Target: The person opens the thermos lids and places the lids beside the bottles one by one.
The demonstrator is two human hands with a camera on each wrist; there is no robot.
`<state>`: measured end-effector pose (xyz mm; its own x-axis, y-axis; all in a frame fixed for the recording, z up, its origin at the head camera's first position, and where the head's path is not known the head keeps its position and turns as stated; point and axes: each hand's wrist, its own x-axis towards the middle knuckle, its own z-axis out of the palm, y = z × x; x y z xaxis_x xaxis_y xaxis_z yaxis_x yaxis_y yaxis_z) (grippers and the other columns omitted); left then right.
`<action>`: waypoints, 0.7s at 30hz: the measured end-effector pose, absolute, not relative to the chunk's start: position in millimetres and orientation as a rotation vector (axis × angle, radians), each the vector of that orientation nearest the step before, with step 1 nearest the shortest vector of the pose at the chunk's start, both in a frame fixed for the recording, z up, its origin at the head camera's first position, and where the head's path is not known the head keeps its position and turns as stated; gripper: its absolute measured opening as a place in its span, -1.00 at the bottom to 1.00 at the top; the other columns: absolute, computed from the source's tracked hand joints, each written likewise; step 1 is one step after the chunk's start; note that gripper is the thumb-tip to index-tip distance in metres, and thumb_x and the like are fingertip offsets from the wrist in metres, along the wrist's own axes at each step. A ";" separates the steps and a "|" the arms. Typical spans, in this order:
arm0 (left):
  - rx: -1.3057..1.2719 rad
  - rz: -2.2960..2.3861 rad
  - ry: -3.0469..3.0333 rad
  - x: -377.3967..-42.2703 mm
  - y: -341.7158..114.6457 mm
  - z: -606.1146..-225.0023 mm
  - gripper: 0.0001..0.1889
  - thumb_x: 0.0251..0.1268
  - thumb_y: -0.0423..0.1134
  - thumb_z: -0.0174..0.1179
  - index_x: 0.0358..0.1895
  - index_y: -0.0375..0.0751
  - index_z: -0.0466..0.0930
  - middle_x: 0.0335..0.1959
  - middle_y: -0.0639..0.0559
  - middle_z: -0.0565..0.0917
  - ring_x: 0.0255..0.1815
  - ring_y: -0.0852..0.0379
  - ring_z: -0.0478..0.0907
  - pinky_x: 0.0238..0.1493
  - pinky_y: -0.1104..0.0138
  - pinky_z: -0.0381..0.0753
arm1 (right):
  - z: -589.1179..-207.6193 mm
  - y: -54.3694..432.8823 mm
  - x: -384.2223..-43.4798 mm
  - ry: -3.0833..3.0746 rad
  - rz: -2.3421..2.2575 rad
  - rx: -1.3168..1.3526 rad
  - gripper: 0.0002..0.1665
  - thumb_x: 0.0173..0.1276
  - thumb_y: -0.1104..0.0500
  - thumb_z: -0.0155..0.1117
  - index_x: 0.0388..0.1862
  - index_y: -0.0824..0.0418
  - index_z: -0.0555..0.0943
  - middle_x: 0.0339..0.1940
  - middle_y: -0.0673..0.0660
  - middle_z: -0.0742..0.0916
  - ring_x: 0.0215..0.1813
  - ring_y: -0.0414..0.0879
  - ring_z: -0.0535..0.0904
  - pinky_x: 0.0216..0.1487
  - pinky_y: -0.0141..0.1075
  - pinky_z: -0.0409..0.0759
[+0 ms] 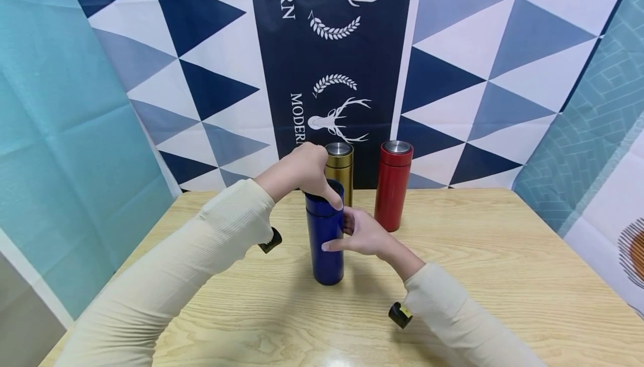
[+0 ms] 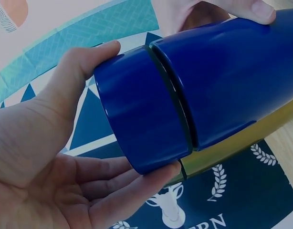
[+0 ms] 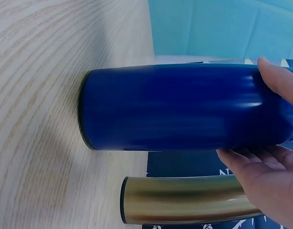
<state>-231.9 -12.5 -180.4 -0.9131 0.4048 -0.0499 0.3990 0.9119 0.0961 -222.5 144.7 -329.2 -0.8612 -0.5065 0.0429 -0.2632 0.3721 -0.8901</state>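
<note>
A blue thermos bottle (image 1: 326, 263) stands upright on the wooden table, in the middle of the head view. From above, my left hand (image 1: 308, 170) grips its lid, thumb on one side and fingers on the other. In the left wrist view a dark seam runs between the blue lid (image 2: 137, 112) and the body. My right hand (image 1: 364, 234) holds the body from the right, thumb across the front and fingers round the far side. Behind it stands a gold thermos (image 1: 346, 176), partly covered by my left hand and the blue bottle.
A red thermos (image 1: 393, 188) with a silver top stands upright, back right of the blue one. The light wooden table (image 1: 483, 277) ends at a patterned cloth backdrop (image 1: 453, 76). A teal cloth (image 1: 75, 104) hangs on the left.
</note>
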 end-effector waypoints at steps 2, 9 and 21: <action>0.605 0.122 3.013 -231.9 -10.7 -181.0 -0.40 -0.24 0.26 0.47 -0.37 -0.18 0.49 -0.53 0.09 0.45 -0.42 0.15 0.45 -0.49 0.41 0.44 | -329.7 145.1 -222.5 2.388 -1.494 -0.698 -0.18 0.16 0.11 0.44 0.37 0.24 0.32 0.28 0.24 0.59 0.32 0.13 0.51 0.38 0.03 0.42; 0.516 0.149 2.995 -232.1 -7.2 -182.2 -0.32 -0.25 0.27 0.46 -0.19 -0.22 0.52 -0.34 -0.02 0.65 -0.38 0.04 0.71 -0.54 0.39 0.63 | -330.8 145.7 -221.6 2.377 -1.504 -0.691 -0.17 0.17 0.11 0.44 0.37 0.26 0.31 0.29 0.24 0.58 0.34 0.13 0.50 0.39 0.04 0.41; 0.972 0.272 2.773 -243.7 -30.5 -177.5 -0.39 -0.11 0.23 0.43 -0.09 -0.16 0.62 -0.14 0.05 0.69 -0.11 0.16 0.60 0.02 0.33 0.63 | -333.8 145.2 -219.6 2.397 -1.497 -0.704 -0.17 0.18 0.11 0.42 0.38 0.24 0.29 0.32 0.22 0.56 0.39 0.15 0.45 0.41 0.07 0.37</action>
